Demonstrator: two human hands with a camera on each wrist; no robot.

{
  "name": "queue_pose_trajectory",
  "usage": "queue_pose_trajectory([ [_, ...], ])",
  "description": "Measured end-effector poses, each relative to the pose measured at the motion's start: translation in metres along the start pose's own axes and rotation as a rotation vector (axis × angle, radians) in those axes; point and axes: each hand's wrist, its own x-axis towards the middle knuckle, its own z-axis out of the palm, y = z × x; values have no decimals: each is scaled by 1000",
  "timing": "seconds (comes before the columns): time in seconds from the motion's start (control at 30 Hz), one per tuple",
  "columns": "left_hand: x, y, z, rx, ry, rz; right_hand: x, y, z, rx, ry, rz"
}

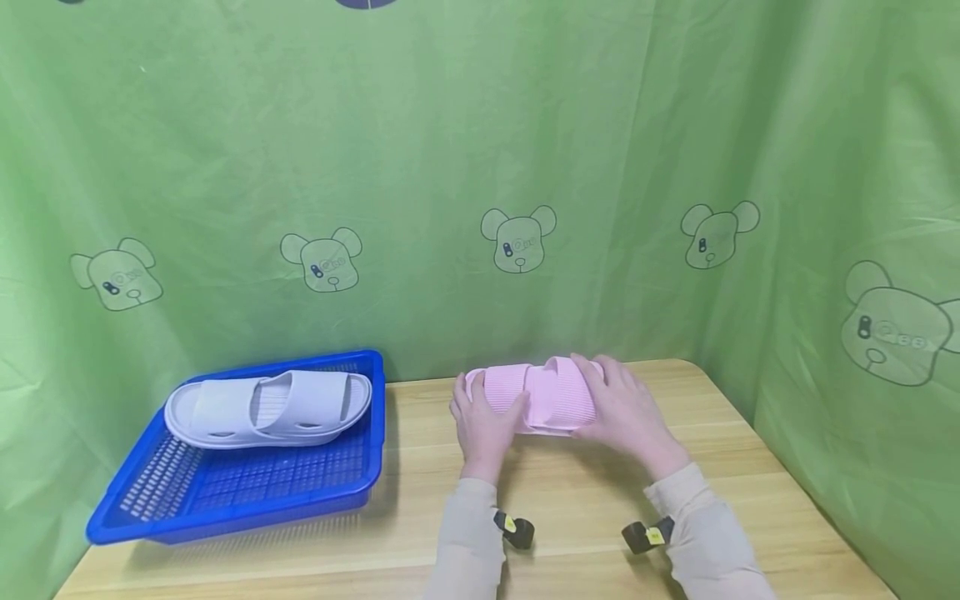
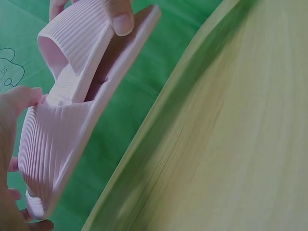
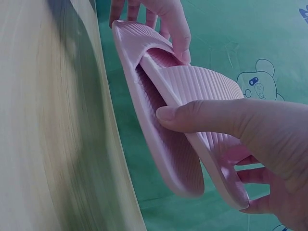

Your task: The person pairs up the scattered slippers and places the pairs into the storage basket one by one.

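Near the far edge of the wood-grain table (image 1: 420,508), my left hand (image 1: 483,425) and right hand (image 1: 630,412) gripping two ribbed pink slippers (image 1: 562,400), one slotted into the other, several fingers out of sight behind, by the left edge a blue plastic basket (image 1: 232,511), pale lavender slippers (image 1: 318,404) inside, partly overlapping.

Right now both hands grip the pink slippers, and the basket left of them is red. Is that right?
The basket is blue, not red, as the head view shows; the left hand and right hand do grip the pink slippers.
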Motion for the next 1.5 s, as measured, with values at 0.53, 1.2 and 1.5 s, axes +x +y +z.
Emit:
queue_pose_trajectory([
  [0.53,2,0,-4,75,-14,48,0,0,-1,-16,12,-13],
  [1.2,2,1,-5,17,-39,79,-1,4,-2,-4,50,-23],
  [1.5,2,-1,-3,-1,-46,100,-2,4,-3,-1,66,-30],
])
